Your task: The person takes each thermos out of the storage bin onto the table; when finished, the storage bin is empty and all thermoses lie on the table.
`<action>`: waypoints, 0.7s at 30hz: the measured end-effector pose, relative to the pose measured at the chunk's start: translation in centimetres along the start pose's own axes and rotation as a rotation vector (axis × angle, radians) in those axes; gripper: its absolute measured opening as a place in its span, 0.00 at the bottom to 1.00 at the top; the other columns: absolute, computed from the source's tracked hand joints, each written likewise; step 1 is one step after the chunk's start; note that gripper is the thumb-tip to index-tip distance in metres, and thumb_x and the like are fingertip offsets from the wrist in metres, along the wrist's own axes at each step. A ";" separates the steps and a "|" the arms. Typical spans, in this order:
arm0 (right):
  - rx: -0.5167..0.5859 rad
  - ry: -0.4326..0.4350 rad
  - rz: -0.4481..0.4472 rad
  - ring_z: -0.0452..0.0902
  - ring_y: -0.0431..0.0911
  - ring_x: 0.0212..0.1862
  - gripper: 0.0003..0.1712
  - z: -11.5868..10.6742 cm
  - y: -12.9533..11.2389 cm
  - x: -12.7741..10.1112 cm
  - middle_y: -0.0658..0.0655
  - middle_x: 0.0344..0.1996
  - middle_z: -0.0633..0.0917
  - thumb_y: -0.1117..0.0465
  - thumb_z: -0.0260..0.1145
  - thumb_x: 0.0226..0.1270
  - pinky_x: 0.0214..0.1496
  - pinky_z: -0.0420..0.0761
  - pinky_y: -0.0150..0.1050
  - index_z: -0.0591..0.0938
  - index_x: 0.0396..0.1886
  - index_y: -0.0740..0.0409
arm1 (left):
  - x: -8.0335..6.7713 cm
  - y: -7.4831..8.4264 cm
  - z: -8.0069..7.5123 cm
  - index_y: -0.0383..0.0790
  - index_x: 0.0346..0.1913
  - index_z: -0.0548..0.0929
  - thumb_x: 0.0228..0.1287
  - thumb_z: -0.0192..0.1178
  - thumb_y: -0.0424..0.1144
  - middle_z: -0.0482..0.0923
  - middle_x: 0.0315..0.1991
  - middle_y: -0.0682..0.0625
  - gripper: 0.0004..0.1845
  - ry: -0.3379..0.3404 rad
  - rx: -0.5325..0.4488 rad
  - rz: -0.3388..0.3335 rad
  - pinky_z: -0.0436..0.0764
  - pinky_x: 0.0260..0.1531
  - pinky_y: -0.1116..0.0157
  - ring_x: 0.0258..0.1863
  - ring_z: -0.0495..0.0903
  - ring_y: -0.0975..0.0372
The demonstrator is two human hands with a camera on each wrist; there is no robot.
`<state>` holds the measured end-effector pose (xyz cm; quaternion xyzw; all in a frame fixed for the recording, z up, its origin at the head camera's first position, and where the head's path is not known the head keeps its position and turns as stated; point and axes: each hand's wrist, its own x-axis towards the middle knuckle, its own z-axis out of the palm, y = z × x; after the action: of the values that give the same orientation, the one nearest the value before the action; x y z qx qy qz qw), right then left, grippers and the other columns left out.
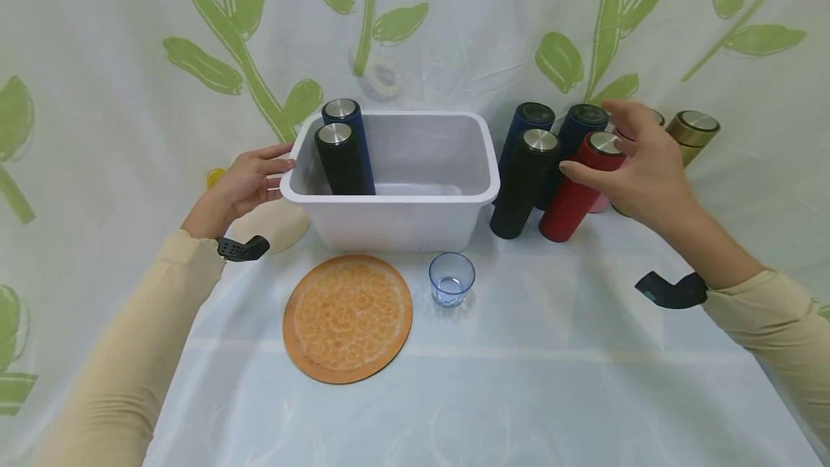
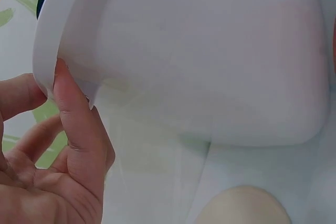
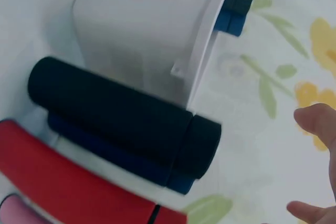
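Left hand (image 1: 243, 182) resting against the left rim of the white tub (image 1: 395, 225), fingers straight, tips touching the edge, gripping nothing. Right hand (image 1: 638, 164) spread open over the red flask (image 1: 573, 189), thumb near its steel lid, nothing held. Red flask standing on the bench (image 1: 551, 366), right of the tub, beside a black flask (image 1: 521, 182) and two blue ones behind. Inside the tub, left end: two more flasks. In front: orange plate (image 1: 348, 317), small glass (image 1: 451, 278).
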<state>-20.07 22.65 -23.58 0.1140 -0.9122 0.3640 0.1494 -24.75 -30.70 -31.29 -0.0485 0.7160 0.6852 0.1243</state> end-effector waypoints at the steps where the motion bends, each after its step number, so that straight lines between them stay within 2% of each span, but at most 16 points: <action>1: 0.011 -0.006 -0.013 0.64 0.59 0.71 0.49 0.2 -0.2 0.0 0.57 0.72 0.67 0.52 0.77 0.59 0.67 0.68 0.59 0.63 0.77 0.50 | 0.0 0.0 0.0 0.47 0.80 0.56 0.76 0.55 0.39 0.67 0.62 0.51 0.34 -0.002 0.000 -0.001 0.84 0.40 0.68 0.39 0.83 0.63; 5: 0.042 -0.011 -0.081 0.64 0.56 0.71 0.48 1.0 -1.2 0.0 0.56 0.71 0.69 0.55 0.78 0.57 0.66 0.68 0.60 0.65 0.76 0.50 | 0.1 0.2 0.1 0.47 0.80 0.56 0.76 0.55 0.39 0.67 0.63 0.51 0.34 -0.015 0.004 -0.004 0.84 0.41 0.68 0.40 0.83 0.63; 11: 0.101 -0.027 -0.168 0.63 0.48 0.71 0.47 2.5 -2.6 0.5 0.52 0.69 0.71 0.60 0.80 0.54 0.68 0.68 0.56 0.69 0.73 0.51 | 0.1 0.1 0.1 0.47 0.80 0.56 0.77 0.54 0.38 0.70 0.59 0.51 0.33 -0.009 0.000 -0.008 0.84 0.39 0.68 0.38 0.83 0.63; 21: 0.144 -0.106 -0.221 0.65 0.50 0.71 0.47 5.5 -4.1 1.5 0.55 0.70 0.71 0.58 0.80 0.54 0.64 0.72 0.57 0.68 0.72 0.56 | -0.1 0.1 0.0 0.48 0.80 0.56 0.77 0.54 0.39 0.69 0.59 0.51 0.33 -0.009 0.013 -0.006 0.84 0.39 0.69 0.38 0.82 0.64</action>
<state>-21.23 15.78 -24.24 0.2434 -0.8722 0.4034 0.1314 -24.69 -30.67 -31.19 -0.0467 0.7199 0.6802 0.1300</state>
